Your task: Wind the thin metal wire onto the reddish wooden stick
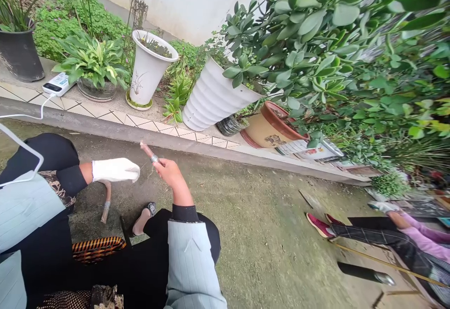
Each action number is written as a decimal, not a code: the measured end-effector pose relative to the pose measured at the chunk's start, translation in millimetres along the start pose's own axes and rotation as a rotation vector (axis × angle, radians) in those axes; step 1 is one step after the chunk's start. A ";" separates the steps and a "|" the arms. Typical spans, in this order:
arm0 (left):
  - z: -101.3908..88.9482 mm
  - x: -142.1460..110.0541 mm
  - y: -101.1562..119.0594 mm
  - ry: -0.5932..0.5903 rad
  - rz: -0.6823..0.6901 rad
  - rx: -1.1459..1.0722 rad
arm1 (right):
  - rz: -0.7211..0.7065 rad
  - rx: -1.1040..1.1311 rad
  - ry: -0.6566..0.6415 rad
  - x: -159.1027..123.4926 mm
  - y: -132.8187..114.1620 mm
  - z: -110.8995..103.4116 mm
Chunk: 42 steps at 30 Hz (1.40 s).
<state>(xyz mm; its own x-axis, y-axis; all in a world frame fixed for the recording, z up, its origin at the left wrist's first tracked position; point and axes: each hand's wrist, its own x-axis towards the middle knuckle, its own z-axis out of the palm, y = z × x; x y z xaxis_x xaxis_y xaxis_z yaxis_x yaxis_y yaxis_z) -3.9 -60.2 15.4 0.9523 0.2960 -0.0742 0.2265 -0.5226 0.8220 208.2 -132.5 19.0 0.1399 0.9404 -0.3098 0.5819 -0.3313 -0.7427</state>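
Observation:
My right hand (169, 174), bare, is closed around a short brown stick (146, 150) with a silvery wrapping near the fingers. The stick tilts up and to the left, its pale tip pointing away from me. To its left is my left hand (116, 169) in a white glove, fingers pressed together; what they pinch, if anything, is too small to make out. A faint thin strand seems to run between the hands. Below the glove, a second curved brown stick (106, 202) with a greyish wrapped end rests between my legs. Nearer me is an orange-and-black woven basket rim (100, 248).
A tiled ledge (116, 116) runs ahead with several potted plants, including a tall white pot (147, 72) and a ribbed white planter (214, 98). A white device (58, 84) with a cable stands there. At right, another person in red shoes (318, 226) sits near a dark cylinder (365, 272).

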 end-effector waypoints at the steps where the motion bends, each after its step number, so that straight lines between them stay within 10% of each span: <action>1: -1.2 -0.2 -0.5 0.002 0.009 0.084 | 0.008 -0.153 -0.045 -0.1 -1.4 3.5; 4: -5.2 -0.6 -1.9 -0.027 0.014 0.172 | -0.002 -0.332 -0.543 -7.0 -8.1 5.5; 7: -5.3 0.3 -2.8 -0.084 0.032 -0.069 | -0.108 -0.035 -0.927 -18.6 -13.6 -6.2; 14: 5.2 8.0 -7.3 -0.033 -0.047 -0.367 | -0.215 0.580 -0.162 -15.4 -4.2 -25.8; 20: 1.0 7.4 -1.1 -0.039 0.016 0.106 | -0.007 0.011 0.073 1.5 6.4 -15.5; 23: 3.0 6.2 -2.1 -0.014 0.070 0.318 | 0.010 -0.419 -0.026 0.7 2.4 -2.3; 25: 5.8 5.9 -3.5 0.014 0.101 0.358 | 0.014 -0.525 -0.342 -2.5 -2.8 5.1; 29: 7.3 6.7 -3.1 -0.018 0.102 0.137 | -0.074 -0.213 -0.937 -13.1 -10.2 -3.3; 37: 3.9 12.1 1.9 -0.044 0.026 -0.331 | -0.186 0.737 -0.291 -24.2 -5.2 -27.0; 42: 5.7 17.3 5.6 0.021 0.050 -0.219 | -0.085 0.804 -0.152 -9.8 -6.5 -4.0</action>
<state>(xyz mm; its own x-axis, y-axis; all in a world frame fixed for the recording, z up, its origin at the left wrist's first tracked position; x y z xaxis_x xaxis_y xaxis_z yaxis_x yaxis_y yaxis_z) 15.0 -62.5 15.5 0.9562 0.2919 -0.0204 0.1271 -0.3513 0.9276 206.3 -139.3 29.2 -0.0224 0.9634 -0.2672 -0.1740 -0.2669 -0.9479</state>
